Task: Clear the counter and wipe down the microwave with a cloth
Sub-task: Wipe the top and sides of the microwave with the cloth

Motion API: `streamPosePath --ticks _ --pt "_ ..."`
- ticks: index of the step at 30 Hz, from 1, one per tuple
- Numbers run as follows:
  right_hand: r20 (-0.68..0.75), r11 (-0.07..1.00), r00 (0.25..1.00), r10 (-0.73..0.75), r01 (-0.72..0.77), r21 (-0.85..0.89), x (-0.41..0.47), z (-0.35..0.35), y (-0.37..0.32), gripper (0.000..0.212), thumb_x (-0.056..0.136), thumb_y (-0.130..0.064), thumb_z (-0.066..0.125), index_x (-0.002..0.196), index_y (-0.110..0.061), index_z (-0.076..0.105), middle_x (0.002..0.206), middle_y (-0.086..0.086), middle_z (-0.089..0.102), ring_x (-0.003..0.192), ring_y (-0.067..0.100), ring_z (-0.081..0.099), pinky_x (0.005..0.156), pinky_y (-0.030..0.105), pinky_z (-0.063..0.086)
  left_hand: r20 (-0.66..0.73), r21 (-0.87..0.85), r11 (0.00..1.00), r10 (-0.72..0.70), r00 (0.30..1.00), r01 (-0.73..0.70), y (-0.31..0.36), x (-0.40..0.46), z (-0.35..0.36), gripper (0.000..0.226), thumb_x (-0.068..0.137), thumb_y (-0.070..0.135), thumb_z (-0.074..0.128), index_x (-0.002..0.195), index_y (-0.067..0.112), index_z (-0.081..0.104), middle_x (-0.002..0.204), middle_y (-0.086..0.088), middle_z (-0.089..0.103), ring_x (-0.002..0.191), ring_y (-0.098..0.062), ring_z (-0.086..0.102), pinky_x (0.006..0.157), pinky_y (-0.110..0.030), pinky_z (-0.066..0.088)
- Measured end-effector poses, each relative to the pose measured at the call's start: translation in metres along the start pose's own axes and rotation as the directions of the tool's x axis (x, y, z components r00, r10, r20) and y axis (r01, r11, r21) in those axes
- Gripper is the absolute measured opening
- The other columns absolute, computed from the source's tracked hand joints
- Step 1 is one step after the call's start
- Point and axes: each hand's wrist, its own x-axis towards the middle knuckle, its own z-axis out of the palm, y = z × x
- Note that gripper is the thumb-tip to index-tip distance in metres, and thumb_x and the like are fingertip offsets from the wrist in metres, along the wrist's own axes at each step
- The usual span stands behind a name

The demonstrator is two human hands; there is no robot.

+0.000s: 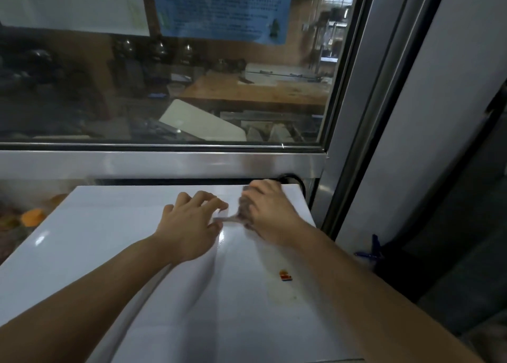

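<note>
Cloth [247, 211] — between both hands, atop microwave [137, 253]

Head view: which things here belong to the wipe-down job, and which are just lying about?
Part of the job:
- microwave, its white top being wiped
- cloth, gripped by the right hand
- left hand, pinching a cloth corner

Just lying about:
- sticker on the microwave top
- black cable behind it
- blue notice on the window
- orange items at left, blurred
</note>
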Motion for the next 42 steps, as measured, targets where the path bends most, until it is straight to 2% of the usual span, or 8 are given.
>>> streamPosePath --ticks 4,9,14,19,23,28,31,42 --pt "-0.014 0.89 0.977 0.215 -0.19 0.415 -0.001 -0.002 0.007 0.039 0.095 -0.021 0.044 0.134 -0.017 0.043 0.138 0.006 0.044 0.126 0.024 0.04 0.107 0.038 0.032 0.042 -0.064 0.998 0.013 0.999 -0.01 -0.004 0.002 -0.012 0.041 0.093 0.03 0.047 0.134 0.037 0.041 0.143 0.012 0.037 0.126 -0.022 0.033 0.103 -0.042 0.035" --pt "0.073 0.833 0.888 0.455 -0.453 0.319 -0.012 -0.006 0.062 0.034 0.098 -0.022 0.04 0.13 -0.01 0.046 0.133 0.007 0.031 0.118 0.023 0.042 0.108 0.029 0.03 -0.056 -0.144 0.99 -0.007 0.998 -0.001 -0.04 -0.01 -0.027 0.037 0.092 0.017 0.052 0.128 0.024 0.051 0.137 0.006 0.047 0.125 -0.022 0.041 0.103 -0.042 0.038" --pt "-0.024 0.941 0.954 0.299 -0.291 0.172 0.011 0.003 0.023 0.033 0.096 -0.021 0.043 0.125 -0.01 0.053 0.128 0.01 0.041 0.116 0.027 0.037 0.1 0.03 0.027 -0.076 0.063 0.98 -0.184 0.98 0.189 -0.096 -0.022 -0.034 0.035 0.093 0.035 0.048 0.127 0.032 0.047 0.137 -0.001 0.044 0.124 -0.025 0.038 0.101 -0.04 0.037" --pt "-0.024 0.975 0.996 0.083 -0.076 0.209 0.077 0.015 -0.07 0.038 0.093 -0.021 0.047 0.128 -0.004 0.05 0.133 0.013 0.046 0.123 0.03 0.036 0.097 0.029 0.021 -0.119 -0.011 0.992 -0.128 0.985 0.128 -0.114 -0.027 -0.027 0.035 0.093 0.039 0.047 0.127 0.032 0.048 0.134 0.005 0.045 0.118 -0.018 0.04 0.098 -0.034 0.037" --pt "-0.012 0.91 0.986 0.168 -0.15 0.385 0.101 0.021 -0.098 0.031 0.093 -0.022 0.044 0.122 -0.012 0.048 0.13 0.007 0.047 0.12 0.023 0.041 0.098 0.032 0.033 -0.129 -0.14 0.987 -0.096 0.987 0.078 -0.134 -0.036 -0.035 0.02 0.089 0.027 0.055 0.109 0.028 0.054 0.112 0.007 0.058 0.089 -0.007 0.047 0.077 -0.018 0.038" --pt "0.013 0.884 0.935 0.354 -0.34 0.321 0.059 0.013 -0.048 0.031 0.098 -0.029 0.041 0.126 -0.021 0.05 0.137 -0.001 0.027 0.117 0.017 0.04 0.101 0.028 0.035 -0.127 0.073 0.995 -0.058 0.99 0.068 -0.174 -0.061 -0.049 0.032 0.086 0.034 0.052 0.118 0.031 0.056 0.129 0.004 0.052 0.119 -0.02 0.043 0.104 -0.039 0.034" --pt "0.039 0.878 0.894 0.445 -0.445 0.174 0.056 0.01 -0.042 0.034 0.099 -0.024 0.036 0.131 -0.016 0.047 0.138 0.008 0.034 0.128 0.026 0.032 0.108 0.036 0.03 -0.14 0.074 0.99 -0.112 0.984 0.123 -0.183 -0.074 -0.052 0.037 0.088 0.038 0.052 0.125 0.034 0.053 0.131 0.002 0.049 0.124 -0.021 0.035 0.103 -0.038 0.033" --pt "0.017 0.929 0.993 0.115 -0.114 0.351 0.163 0.031 -0.195 0.036 0.098 -0.019 0.038 0.132 -0.012 0.047 0.136 0.009 0.04 0.127 0.024 0.034 0.107 0.033 0.031 -0.077 -0.189 0.981 -0.05 0.996 0.035 -0.2 -0.101 -0.062 0.04 0.088 0.028 0.059 0.127 0.024 0.051 0.141 0.005 0.042 0.129 -0.014 0.034 0.108 -0.031 0.029"
